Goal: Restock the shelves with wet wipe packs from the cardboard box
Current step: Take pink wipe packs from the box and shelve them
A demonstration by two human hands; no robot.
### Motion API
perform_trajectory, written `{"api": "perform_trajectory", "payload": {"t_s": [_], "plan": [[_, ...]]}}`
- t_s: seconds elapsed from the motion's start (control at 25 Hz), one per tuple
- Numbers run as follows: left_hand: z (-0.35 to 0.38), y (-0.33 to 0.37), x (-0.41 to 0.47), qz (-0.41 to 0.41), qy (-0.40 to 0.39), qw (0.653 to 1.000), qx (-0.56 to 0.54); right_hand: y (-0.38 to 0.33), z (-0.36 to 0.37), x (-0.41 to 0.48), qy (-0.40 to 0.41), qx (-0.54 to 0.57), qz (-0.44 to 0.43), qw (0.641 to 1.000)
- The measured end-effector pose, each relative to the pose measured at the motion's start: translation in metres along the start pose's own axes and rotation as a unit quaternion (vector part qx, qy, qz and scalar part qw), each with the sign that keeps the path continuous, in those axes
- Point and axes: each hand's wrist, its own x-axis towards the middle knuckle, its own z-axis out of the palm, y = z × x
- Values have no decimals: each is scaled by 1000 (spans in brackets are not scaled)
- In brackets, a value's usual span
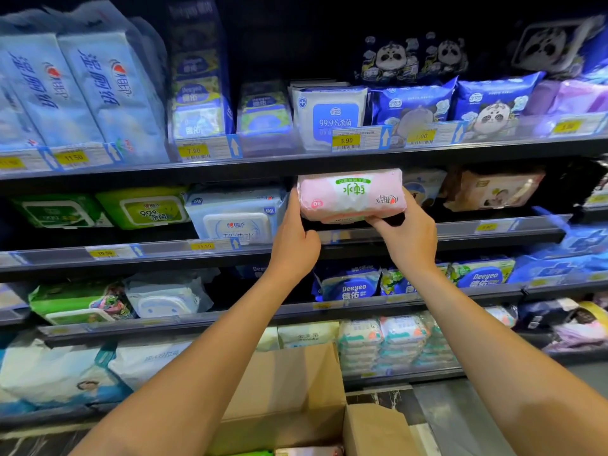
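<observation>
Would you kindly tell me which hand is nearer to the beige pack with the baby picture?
Right. The right hand grips the pink pack at its right end, a little left of the beige pack; the left hand holds its other end, farther left.

Pink pack (351,197) with green lettering at centre; green packs (144,208) at nine o'clock; brown box (289,390) at six.

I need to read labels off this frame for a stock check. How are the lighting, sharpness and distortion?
Head view: the pink pack, held by left hand and right hand, is bright and sharp, print upside down; the frame's top sinks into darkness; the 3.90 price tag reads clearly, the far-right tag is blurred; the wide lens bows the shelf edge.
</observation>
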Motion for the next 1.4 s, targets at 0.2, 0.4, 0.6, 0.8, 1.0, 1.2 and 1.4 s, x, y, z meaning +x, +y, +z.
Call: {"api": "perform_trajectory", "payload": {"t_s": [0.2, 0.4, 0.6, 0.8, 1.0, 1.2, 1.4], "plan": [[-2, 8, 9, -29, -22, 995, 94, 9, 7, 19, -90, -142, 42, 985], [-4, 15, 14, -40, -43, 984, 166, -3, 1, 36, -182, -231, 92, 951], [0, -2, -3, 61, -4, 979, 196, -5, -1, -2, -5, -210, -4, 978], [6, -12, -17, 149, -2, 916, 373, -8, 21, -35, -148, -313, -195, 918], [8, -4, -5, 166, -63, 867, 467, -16, 31, -30, -193, -351, -163, 902], [8, -1, 10, 140, -98, 869, 465, -27, 37, -8, -260, -332, -115, 899], [2, -6, 19, 122, -122, 862, 476, -43, 39, 20, -356, -337, -78, 868]]}}
